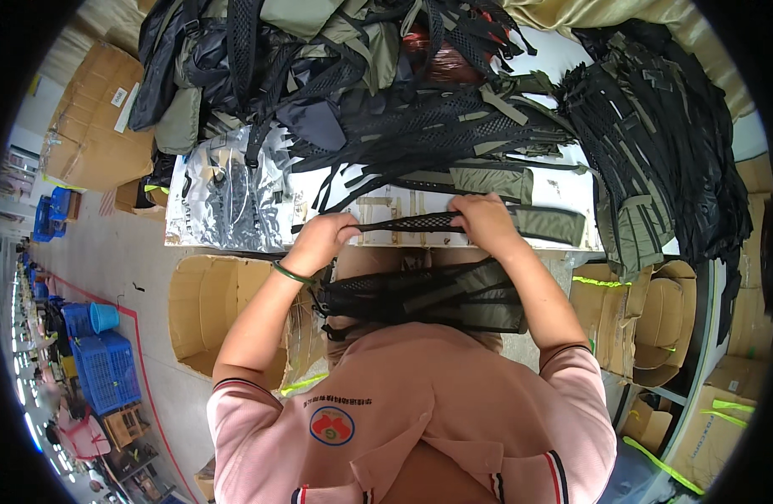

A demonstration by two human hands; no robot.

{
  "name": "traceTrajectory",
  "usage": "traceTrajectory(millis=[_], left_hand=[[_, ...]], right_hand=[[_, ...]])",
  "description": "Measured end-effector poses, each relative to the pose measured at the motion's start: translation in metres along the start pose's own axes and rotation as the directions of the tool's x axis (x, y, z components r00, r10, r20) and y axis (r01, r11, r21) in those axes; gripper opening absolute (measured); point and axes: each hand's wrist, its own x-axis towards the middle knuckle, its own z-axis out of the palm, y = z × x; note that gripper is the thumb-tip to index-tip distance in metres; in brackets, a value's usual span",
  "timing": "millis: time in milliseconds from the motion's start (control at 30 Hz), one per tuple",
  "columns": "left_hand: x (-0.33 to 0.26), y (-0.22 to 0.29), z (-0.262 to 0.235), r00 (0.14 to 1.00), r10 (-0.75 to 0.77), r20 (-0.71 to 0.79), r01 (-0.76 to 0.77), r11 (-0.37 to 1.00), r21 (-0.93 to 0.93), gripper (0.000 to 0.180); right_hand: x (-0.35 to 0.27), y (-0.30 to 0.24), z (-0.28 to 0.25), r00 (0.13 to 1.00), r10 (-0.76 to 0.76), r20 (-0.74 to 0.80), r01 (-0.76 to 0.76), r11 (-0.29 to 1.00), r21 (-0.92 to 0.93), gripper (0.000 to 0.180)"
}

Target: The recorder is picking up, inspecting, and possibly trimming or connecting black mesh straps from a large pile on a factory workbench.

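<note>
Mesh strap [407,223]: long axis nine-to-three o'clock, green end [553,224] toward three; left hand [322,241] pinching nine-o'clock part, right hand [487,223] pinching middle.

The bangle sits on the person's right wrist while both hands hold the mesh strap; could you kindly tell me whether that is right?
Not quite: the head view shows the bangle on the left wrist. The left hand and right hand do both hold the mesh strap.
</note>
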Motion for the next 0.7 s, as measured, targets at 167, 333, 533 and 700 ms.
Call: traceTrajectory(millis=[167,333,533,700], left_hand=[[-0.009,0.003,0.001,0.946,-0.272,0.175,0.32,0.871,-0.373,0.012],[-0.007,0.016,0.01,0.945,-0.283,0.167,0.327,0.845,-0.423,0.011],[-0.01,-0.012,-0.013,0.936,-0.299,0.187,0.353,0.812,-0.465,0.013],[-0.005,-0.094,-0.073,0.87,-0.393,-0.297,0.451,0.878,0.161,0.022]], right_hand=[[0.004,-0.016,-0.013,0.999,0.047,0.007,-0.045,0.973,-0.228,0.033],[0.035,-0.072,0.046,0.964,-0.195,-0.182,0.239,0.933,0.268,0.027],[0.043,-0.073,0.082,0.987,-0.154,-0.037,0.153,0.872,0.464,0.016],[0.045,-0.065,0.081,0.991,-0.125,0.052,0.08,0.849,0.523,0.015]])
